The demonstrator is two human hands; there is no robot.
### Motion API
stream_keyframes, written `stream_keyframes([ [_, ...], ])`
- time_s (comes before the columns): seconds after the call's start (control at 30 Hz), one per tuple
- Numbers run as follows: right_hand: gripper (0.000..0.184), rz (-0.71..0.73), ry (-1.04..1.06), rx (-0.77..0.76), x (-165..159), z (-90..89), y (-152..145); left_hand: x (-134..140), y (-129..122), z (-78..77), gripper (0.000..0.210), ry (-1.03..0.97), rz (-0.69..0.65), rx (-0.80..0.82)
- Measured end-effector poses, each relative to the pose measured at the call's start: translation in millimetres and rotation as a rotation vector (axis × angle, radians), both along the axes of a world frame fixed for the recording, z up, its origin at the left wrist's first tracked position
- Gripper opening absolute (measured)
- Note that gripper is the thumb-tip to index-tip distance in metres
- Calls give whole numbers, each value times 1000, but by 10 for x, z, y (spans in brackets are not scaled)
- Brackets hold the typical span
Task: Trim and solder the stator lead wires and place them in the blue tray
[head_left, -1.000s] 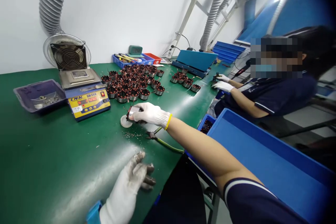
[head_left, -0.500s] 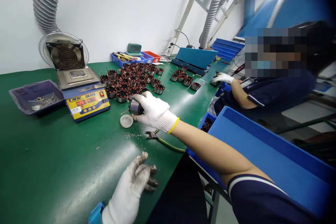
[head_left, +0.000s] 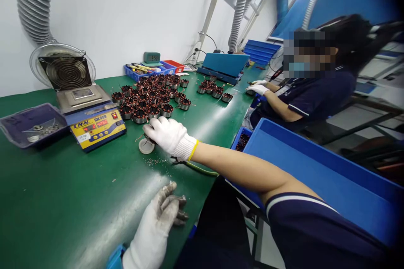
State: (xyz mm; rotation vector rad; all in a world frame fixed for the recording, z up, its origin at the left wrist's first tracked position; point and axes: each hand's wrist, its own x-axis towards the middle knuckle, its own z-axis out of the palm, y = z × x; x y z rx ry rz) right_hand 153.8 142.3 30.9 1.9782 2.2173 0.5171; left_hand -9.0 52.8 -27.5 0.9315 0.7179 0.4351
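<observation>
My right hand (head_left: 170, 135), in a white glove with a yellow cuff edge, reaches across the green table with its fingers curled down over a motor stator (head_left: 149, 137). The hand hides most of that stator; a dark bit and thin wires show. Just under its fingers lies a small round whitish dish (head_left: 146, 147). Cutting pliers (head_left: 202, 170) with green handles lie below my right wrist. Near the table's front edge, my left hand (head_left: 153, 225) is raised palm up, its stained glove fingers loosely bent and apart, holding nothing.
Copper-wound stators (head_left: 151, 96) crowd the table beyond my right hand. Leftward stand a yellow-and-blue device (head_left: 97, 130) with a red display and a purple tray (head_left: 34, 124). A blue bin (head_left: 303, 164) is on the right; a co-worker (head_left: 303, 92) sits beyond it.
My right hand has moved slightly left and turned palm down over the stator, which was plainly visible before. My left hand stays put. The view has shifted a little.
</observation>
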Motion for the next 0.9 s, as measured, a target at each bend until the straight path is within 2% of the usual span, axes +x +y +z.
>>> stream_keyframes([
  [0.1, 38, 19, 14, -11, -49, -32, 9, -1, -2, 4, 96, -1, 2, -20],
  [0.2, 39, 56, 17, 42, -102, -81, 10, 8, 13, -18, 95, 1, 2, -27],
  [0.33, 34, 209, -39, 122, -160, -91, 2, 31, 34, -59, 91, -15, 4, -12],
  [0.47, 28, 249, -79, 167, -164, 6, -34, 37, 23, -67, 91, -26, 10, -3],
  [0.63, 24, 355, -193, 338, -68, 156, -59, 27, -11, -70, 88, -38, 18, 18],
  [0.7, 23, 390, -249, 303, -35, 179, -26, 24, -10, -71, 87, -41, 17, 25],
  [0.9, 23, 502, -345, 20, -90, 128, 140, 10, 20, -6, 86, -18, -13, 35],
])
